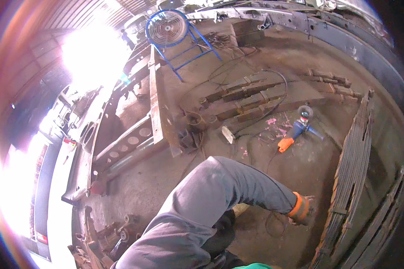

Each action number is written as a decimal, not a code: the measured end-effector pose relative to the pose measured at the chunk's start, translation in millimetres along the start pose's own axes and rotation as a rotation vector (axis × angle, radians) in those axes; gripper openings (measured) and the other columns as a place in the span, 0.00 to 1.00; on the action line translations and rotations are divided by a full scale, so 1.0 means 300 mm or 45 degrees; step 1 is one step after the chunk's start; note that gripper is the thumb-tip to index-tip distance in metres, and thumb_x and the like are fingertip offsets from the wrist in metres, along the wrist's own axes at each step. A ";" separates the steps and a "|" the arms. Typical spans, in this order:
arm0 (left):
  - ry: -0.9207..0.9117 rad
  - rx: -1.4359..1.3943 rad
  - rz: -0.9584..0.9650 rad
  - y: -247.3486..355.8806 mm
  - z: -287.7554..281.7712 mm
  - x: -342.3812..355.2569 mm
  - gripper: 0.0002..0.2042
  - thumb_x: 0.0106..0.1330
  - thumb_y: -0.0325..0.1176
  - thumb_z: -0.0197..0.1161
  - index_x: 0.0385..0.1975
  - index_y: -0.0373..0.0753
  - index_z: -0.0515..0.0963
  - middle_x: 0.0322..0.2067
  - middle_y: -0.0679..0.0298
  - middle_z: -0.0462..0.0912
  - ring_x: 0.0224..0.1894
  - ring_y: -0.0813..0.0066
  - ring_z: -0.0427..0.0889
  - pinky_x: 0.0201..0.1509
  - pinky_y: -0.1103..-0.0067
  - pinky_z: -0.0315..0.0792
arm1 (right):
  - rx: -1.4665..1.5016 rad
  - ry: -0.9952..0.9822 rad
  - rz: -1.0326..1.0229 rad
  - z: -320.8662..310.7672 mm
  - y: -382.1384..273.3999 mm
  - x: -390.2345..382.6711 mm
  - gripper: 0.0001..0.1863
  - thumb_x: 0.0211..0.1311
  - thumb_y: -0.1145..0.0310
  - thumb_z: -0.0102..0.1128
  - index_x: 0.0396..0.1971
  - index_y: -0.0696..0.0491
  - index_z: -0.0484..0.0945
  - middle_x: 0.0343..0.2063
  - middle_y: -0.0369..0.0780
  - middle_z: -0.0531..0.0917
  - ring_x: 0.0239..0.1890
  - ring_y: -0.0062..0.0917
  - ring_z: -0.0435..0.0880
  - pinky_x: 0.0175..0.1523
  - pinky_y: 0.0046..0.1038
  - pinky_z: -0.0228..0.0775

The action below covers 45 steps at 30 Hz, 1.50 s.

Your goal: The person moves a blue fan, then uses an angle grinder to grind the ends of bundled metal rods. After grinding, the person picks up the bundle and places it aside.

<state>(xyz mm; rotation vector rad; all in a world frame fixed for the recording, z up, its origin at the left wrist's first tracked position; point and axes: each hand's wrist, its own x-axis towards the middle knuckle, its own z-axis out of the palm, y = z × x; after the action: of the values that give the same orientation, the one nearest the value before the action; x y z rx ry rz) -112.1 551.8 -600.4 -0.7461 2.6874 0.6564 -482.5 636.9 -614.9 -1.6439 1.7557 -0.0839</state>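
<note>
Closest to the camera was a creased grey cloth sleeve, bent sharply midway and ending in a bright orange cuff; past the cuff showed a small, shadowed hand, which I took for the left one from the side where the arm entered; its fingers were too dim for me to tell how far they were spread or whether they had hold of anything; the right hand was out of view.

Just to the right of that hand lay a long bundle of rust-brown steel leaf springs, flat on the brown floor, presumably because such weight rests steadiest there; its long axis ran from near the lower edge upward and somewhat rightward, its narrow far end pointing away from the wearer; a second rusty strip bundle lay farther right, roughly parallel.

Beyond the hand lay a blue angle grinder with an orange rear end, its disc end away and its orange end toward the wearer, probably so the grip stayed easy to reach; curved, rust-brown spring packs lay farther off; behind them stood a round caged fan on a blue tubular stand, facing the wearer, perhaps to push air across.
</note>
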 end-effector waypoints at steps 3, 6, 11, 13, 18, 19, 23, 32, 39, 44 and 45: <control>0.258 0.130 0.089 -0.028 -0.002 0.023 0.12 0.53 0.41 0.67 0.37 0.47 0.83 0.40 0.64 0.86 0.40 0.59 0.84 0.39 0.57 0.76 | 0.216 -0.031 0.041 0.003 -0.030 0.021 0.24 0.64 0.55 0.59 0.55 0.54 0.78 0.51 0.41 0.82 0.54 0.35 0.76 0.57 0.38 0.65; -0.069 0.015 -0.432 -0.078 -0.036 0.023 0.14 0.55 0.41 0.67 0.41 0.46 0.83 0.43 0.64 0.86 0.40 0.59 0.85 0.42 0.59 0.77 | 0.469 -0.027 0.112 -0.004 -0.017 0.010 0.24 0.65 0.56 0.59 0.56 0.54 0.78 0.50 0.39 0.82 0.53 0.32 0.77 0.55 0.36 0.67; 0.187 -0.134 -0.656 -0.011 -0.094 0.146 0.15 0.64 0.48 0.59 0.42 0.46 0.85 0.41 0.60 0.87 0.45 0.57 0.85 0.48 0.62 0.77 | 1.110 0.089 0.348 0.017 0.226 -0.102 0.23 0.66 0.58 0.59 0.57 0.55 0.78 0.49 0.37 0.83 0.50 0.28 0.80 0.51 0.32 0.71; 0.562 -1.102 -0.878 0.118 -0.028 0.200 0.19 0.65 0.51 0.56 0.38 0.42 0.84 0.35 0.52 0.86 0.41 0.50 0.83 0.44 0.61 0.75 | 1.404 0.132 0.505 0.053 0.386 -0.149 0.23 0.67 0.58 0.59 0.57 0.55 0.77 0.49 0.36 0.83 0.49 0.27 0.81 0.49 0.31 0.73; 0.432 -0.902 -0.726 0.406 0.179 0.297 0.21 0.66 0.54 0.55 0.33 0.40 0.83 0.31 0.49 0.84 0.35 0.44 0.82 0.38 0.58 0.73 | 1.452 0.329 0.612 0.132 0.611 -0.184 0.21 0.63 0.65 0.66 0.54 0.56 0.79 0.43 0.38 0.85 0.40 0.26 0.84 0.43 0.30 0.77; 0.464 -0.881 -0.652 0.432 0.206 0.302 0.21 0.66 0.54 0.55 0.33 0.41 0.83 0.31 0.48 0.83 0.35 0.44 0.82 0.37 0.57 0.73 | 1.465 0.381 0.553 0.154 0.602 -0.193 0.18 0.62 0.66 0.67 0.51 0.56 0.80 0.42 0.39 0.85 0.39 0.25 0.84 0.41 0.29 0.77; 0.472 -0.846 -0.500 0.444 0.234 0.334 0.22 0.67 0.55 0.55 0.33 0.41 0.82 0.31 0.48 0.83 0.33 0.43 0.81 0.37 0.58 0.73 | 1.205 0.819 0.403 0.220 0.507 -0.219 0.11 0.62 0.65 0.67 0.40 0.56 0.82 0.36 0.38 0.85 0.32 0.23 0.83 0.35 0.26 0.75; 0.892 -1.314 -0.819 0.409 0.447 0.590 0.21 0.71 0.53 0.54 0.38 0.38 0.80 0.29 0.56 0.84 0.33 0.61 0.81 0.39 0.62 0.73 | 1.914 0.957 0.364 0.259 0.519 -0.186 0.17 0.67 0.55 0.62 0.25 0.52 0.83 0.20 0.34 0.82 0.21 0.19 0.79 0.26 0.24 0.68; 0.260 -1.520 -0.861 0.551 0.471 0.525 0.16 0.73 0.46 0.54 0.37 0.39 0.79 0.29 0.57 0.82 0.30 0.62 0.79 0.38 0.66 0.72 | 1.960 1.240 0.470 0.257 0.407 -0.197 0.19 0.69 0.54 0.60 0.21 0.51 0.79 0.18 0.32 0.78 0.20 0.18 0.77 0.25 0.24 0.65; 0.722 -1.087 -0.235 0.578 0.378 0.474 0.18 0.65 0.51 0.59 0.28 0.42 0.83 0.26 0.52 0.82 0.30 0.47 0.81 0.36 0.62 0.74 | 1.777 1.270 0.495 0.248 0.356 -0.237 0.18 0.70 0.55 0.58 0.22 0.50 0.77 0.19 0.30 0.75 0.22 0.16 0.74 0.25 0.24 0.63; 0.702 -1.017 -0.147 0.555 0.341 0.461 0.15 0.63 0.49 0.61 0.28 0.43 0.84 0.25 0.52 0.81 0.29 0.48 0.80 0.35 0.63 0.74 | 1.744 1.265 0.560 0.250 0.349 -0.235 0.18 0.70 0.55 0.58 0.22 0.50 0.77 0.19 0.30 0.75 0.22 0.16 0.73 0.25 0.24 0.62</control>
<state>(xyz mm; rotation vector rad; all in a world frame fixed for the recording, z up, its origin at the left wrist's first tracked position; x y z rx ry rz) -302.9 671.8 -681.7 -1.4306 2.7563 1.7537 -536.2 750.2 -691.2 -0.1247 1.8288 -1.6758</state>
